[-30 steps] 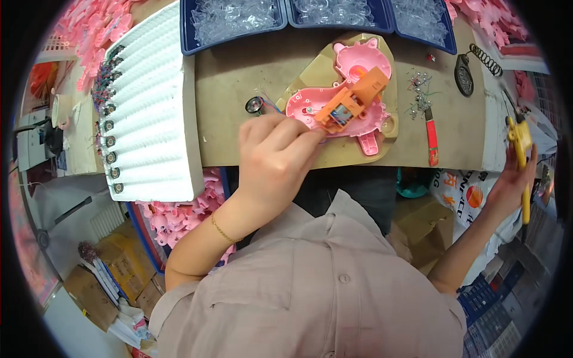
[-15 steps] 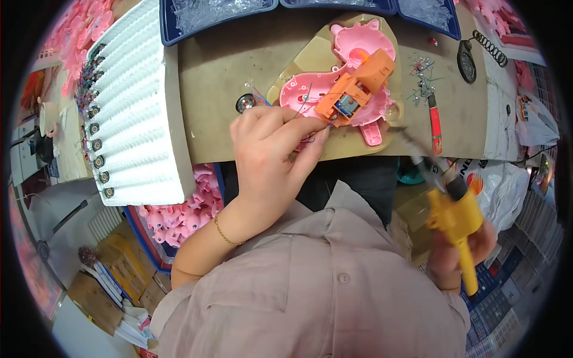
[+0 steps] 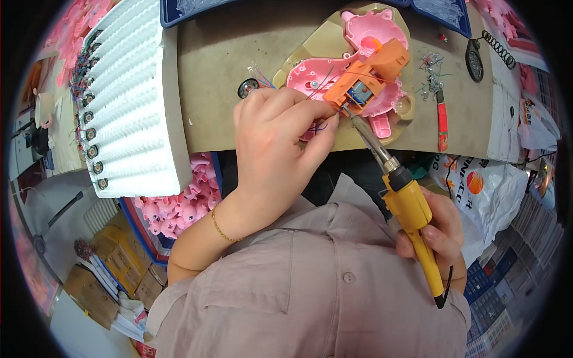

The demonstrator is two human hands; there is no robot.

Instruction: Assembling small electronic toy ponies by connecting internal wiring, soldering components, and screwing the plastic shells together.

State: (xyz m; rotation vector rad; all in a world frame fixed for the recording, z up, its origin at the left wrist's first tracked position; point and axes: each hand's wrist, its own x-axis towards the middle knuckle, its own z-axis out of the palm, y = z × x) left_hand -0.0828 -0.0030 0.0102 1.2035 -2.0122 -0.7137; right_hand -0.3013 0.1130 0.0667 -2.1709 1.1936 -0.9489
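Observation:
My right hand (image 3: pixel 439 232) grips a yellow soldering iron (image 3: pixel 410 206). The iron's metal tip reaches the near edge of an orange plastic housing (image 3: pixel 382 62), close to my left fingertips. A small blue part sits inside that housing, which rests on a pink animal-shaped toy shell (image 3: pixel 304 80). The shell lies in a tan holder (image 3: pixel 298 58). With fingers pinched, my left hand (image 3: pixel 283 128) holds thin wires (image 3: pixel 319 127) against the housing's lower corner; their ends are partly hidden. Beyond my left knuckles, a small round speaker (image 3: pixel 248 88) with wires lies on the table.
A white foam tray (image 3: pixel 140 113) with several small speakers along its edge stands at left. Blue bins (image 3: pixel 206 11) of clear parts line the back. To the right lie a red-handled tool (image 3: pixel 442 122), loose wired components (image 3: pixel 431 74) and a black coiled cord (image 3: pixel 498 48). Pink parts (image 3: pixel 179 209) fill a bin below.
My right hand has brought the soldering iron left, from beside the table's edge to the orange housing. My left hand keeps its pinch there. The whole view has shifted slightly.

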